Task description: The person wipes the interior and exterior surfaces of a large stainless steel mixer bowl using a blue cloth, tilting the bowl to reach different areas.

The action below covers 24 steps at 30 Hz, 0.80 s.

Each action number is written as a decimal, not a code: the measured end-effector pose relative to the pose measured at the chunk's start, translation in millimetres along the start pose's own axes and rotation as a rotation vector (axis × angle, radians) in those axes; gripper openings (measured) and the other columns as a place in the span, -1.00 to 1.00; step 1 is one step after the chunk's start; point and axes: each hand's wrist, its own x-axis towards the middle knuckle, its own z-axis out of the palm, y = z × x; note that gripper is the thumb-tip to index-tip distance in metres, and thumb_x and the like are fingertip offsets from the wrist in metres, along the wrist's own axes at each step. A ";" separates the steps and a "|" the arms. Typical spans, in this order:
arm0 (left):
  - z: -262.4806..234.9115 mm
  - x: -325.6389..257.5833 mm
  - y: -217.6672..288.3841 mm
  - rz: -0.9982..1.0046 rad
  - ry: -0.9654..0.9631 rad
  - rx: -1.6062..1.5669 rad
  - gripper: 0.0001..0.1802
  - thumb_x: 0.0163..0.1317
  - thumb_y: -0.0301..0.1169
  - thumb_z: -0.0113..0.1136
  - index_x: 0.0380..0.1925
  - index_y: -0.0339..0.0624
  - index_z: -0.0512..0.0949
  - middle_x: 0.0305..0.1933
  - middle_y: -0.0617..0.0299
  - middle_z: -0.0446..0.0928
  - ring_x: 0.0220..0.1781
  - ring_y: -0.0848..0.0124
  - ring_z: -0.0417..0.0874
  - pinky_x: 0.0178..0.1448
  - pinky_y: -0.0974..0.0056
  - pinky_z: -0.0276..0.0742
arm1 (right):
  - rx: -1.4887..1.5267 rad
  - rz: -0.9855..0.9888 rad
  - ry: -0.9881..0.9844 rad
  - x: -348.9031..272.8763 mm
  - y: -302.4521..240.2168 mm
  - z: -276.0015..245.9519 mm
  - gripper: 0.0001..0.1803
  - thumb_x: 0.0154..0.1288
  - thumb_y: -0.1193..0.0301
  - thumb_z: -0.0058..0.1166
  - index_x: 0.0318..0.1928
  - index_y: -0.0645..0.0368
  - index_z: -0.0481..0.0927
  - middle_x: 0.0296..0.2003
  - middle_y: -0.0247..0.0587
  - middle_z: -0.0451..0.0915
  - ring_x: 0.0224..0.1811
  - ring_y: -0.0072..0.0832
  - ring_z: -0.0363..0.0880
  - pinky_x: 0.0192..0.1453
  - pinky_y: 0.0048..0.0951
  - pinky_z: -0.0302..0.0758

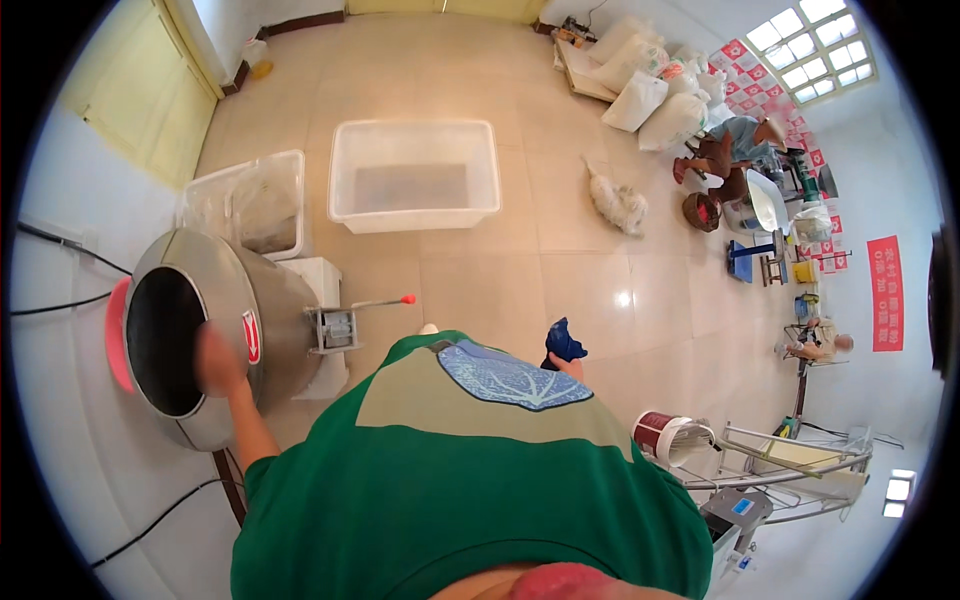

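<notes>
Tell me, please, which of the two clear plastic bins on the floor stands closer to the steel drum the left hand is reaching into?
The smaller bin, right behind the steel drum where the left hand is. The larger bin sits further right, out on open floor.

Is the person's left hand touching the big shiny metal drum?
Cannot tell. In the head view the left hand is blurred at the rim of the metal drum, overlapping its dark opening; neither contact nor a gap shows plainly.
</notes>
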 end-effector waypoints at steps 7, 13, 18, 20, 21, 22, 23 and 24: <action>1.9 7.1 -6.8 -0.039 -0.062 0.043 -0.54 0.38 0.07 -0.21 -0.23 0.06 0.59 -0.35 0.02 0.64 -0.30 -0.08 0.63 -0.31 -0.12 0.49 | 0.078 0.166 0.083 -86.0 109.1 -13.6 -0.47 0.08 0.38 0.33 0.05 0.34 0.51 -0.10 -0.06 0.62 -0.05 -0.27 0.58 0.06 -0.29 0.45; 2.2 7.2 -5.1 -0.041 -0.019 0.020 -0.55 0.33 0.13 -0.14 -0.18 0.16 0.62 -0.31 0.07 0.67 -0.25 -0.02 0.67 -0.22 -0.07 0.54 | -0.313 0.199 0.016 -141.1 220.1 -50.1 -0.25 0.06 0.24 0.35 0.22 0.30 0.35 0.14 0.08 0.42 0.20 -0.09 0.37 0.28 -0.17 0.26; 6.5 6.6 -5.8 -0.010 -0.016 0.016 -0.57 0.32 0.11 -0.12 -0.22 0.13 0.62 -0.38 0.05 0.66 -0.30 0.01 0.68 -0.26 -0.05 0.54 | -0.592 0.022 -0.124 -169.9 267.1 -50.1 -0.19 0.08 0.21 0.32 0.29 0.25 0.29 0.23 0.08 0.32 0.29 -0.06 0.27 0.35 -0.16 0.18; 4.0 8.6 -1.1 -0.014 -0.069 0.027 -0.57 0.31 0.10 -0.10 -0.20 0.11 0.62 -0.37 0.06 0.66 -0.28 0.03 0.68 -0.25 -0.04 0.54 | -0.335 0.144 -0.067 -174.3 243.3 -27.8 -0.32 0.12 0.31 0.27 0.25 0.23 0.35 0.14 -0.04 0.41 0.18 -0.19 0.35 0.27 -0.24 0.25; -0.2 5.6 -9.0 -0.023 -0.064 0.036 -0.57 0.31 0.10 -0.10 -0.20 0.11 0.62 -0.37 0.06 0.66 -0.28 0.03 0.68 -0.25 -0.04 0.54 | -0.218 0.182 -0.047 -174.4 216.2 -13.9 -0.38 0.14 0.36 0.24 0.22 0.21 0.38 0.09 -0.10 0.45 0.12 -0.25 0.39 0.23 -0.28 0.29; -3.1 5.7 -8.5 0.009 -0.099 0.003 -0.55 0.32 0.09 -0.10 -0.10 0.08 0.58 -0.28 0.05 0.66 -0.22 0.04 0.67 -0.20 -0.03 0.54 | -0.107 0.208 -0.032 -176.6 193.9 3.2 -0.43 0.16 0.42 0.21 0.20 0.20 0.41 0.04 -0.16 0.50 0.07 -0.31 0.44 0.18 -0.32 0.33; -5.4 8.5 -5.8 0.041 -0.130 -0.050 -0.51 0.32 0.09 -0.09 0.01 0.05 0.55 -0.20 0.03 0.66 -0.15 0.04 0.66 -0.15 -0.03 0.54 | -0.014 0.207 -0.017 -180.7 167.1 22.9 -0.48 0.18 0.47 0.19 0.18 0.19 0.44 0.00 -0.23 0.54 0.01 -0.37 0.48 0.14 -0.36 0.37; -14.4 9.3 -10.4 0.035 -0.114 -0.049 -0.51 0.32 0.09 -0.09 0.01 0.05 0.55 -0.20 0.03 0.66 -0.15 0.04 0.66 -0.15 -0.03 0.54 | 0.051 0.204 -0.032 -184.4 140.8 47.4 -0.53 0.20 0.52 0.16 0.16 0.17 0.47 -0.05 -0.29 0.59 -0.04 -0.43 0.52 0.10 -0.41 0.41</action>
